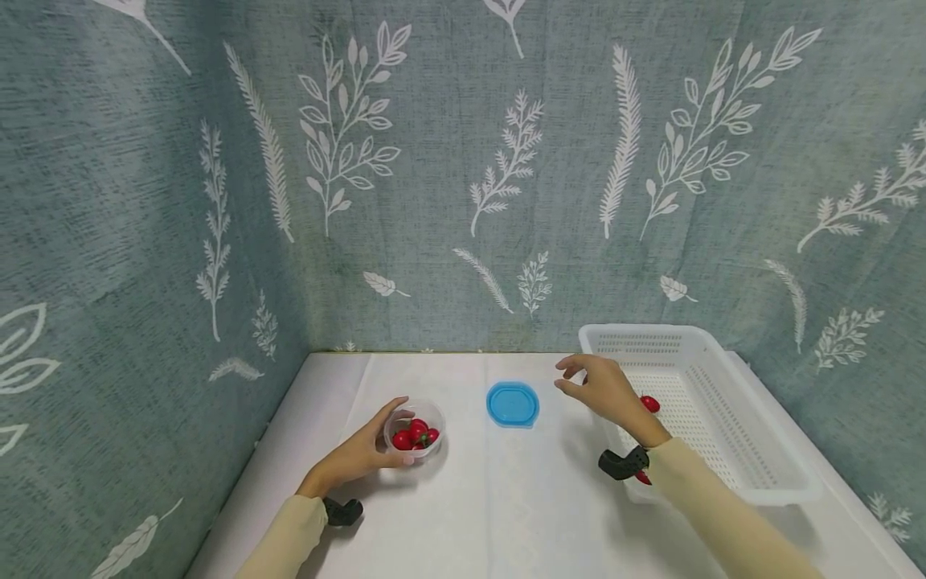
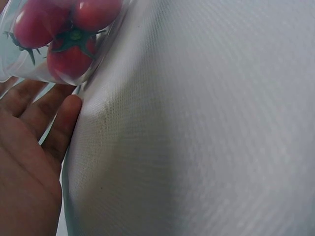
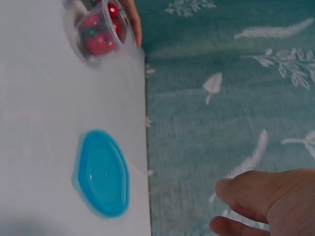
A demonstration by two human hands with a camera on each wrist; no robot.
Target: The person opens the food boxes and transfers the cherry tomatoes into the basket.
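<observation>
My left hand [image 1: 359, 450] holds a small clear plastic container [image 1: 437, 418] on the table, thumb on the near side and fingers round the far side. Several red cherry tomatoes [image 1: 417, 435] with green stems lie inside it; the left wrist view shows some of these tomatoes [image 2: 71, 54] through the wall. Over the table, beside the white basket's left rim, my right hand [image 1: 608, 390] hovers with loosely bent fingers and nothing between them. A blue lid [image 1: 512, 404] lies flat between the two hands, also in view as a blue lid [image 3: 103, 174] from the right wrist.
The white perforated basket [image 1: 777, 446] stands at the right of the table. A red tomato [image 1: 650, 404] lies in it, and another red piece [image 1: 642, 478] shows beside the right wrist strap. Teal leaf-patterned cloth [image 1: 434, 161] hangs behind and at the sides of the white table [image 1: 535, 515].
</observation>
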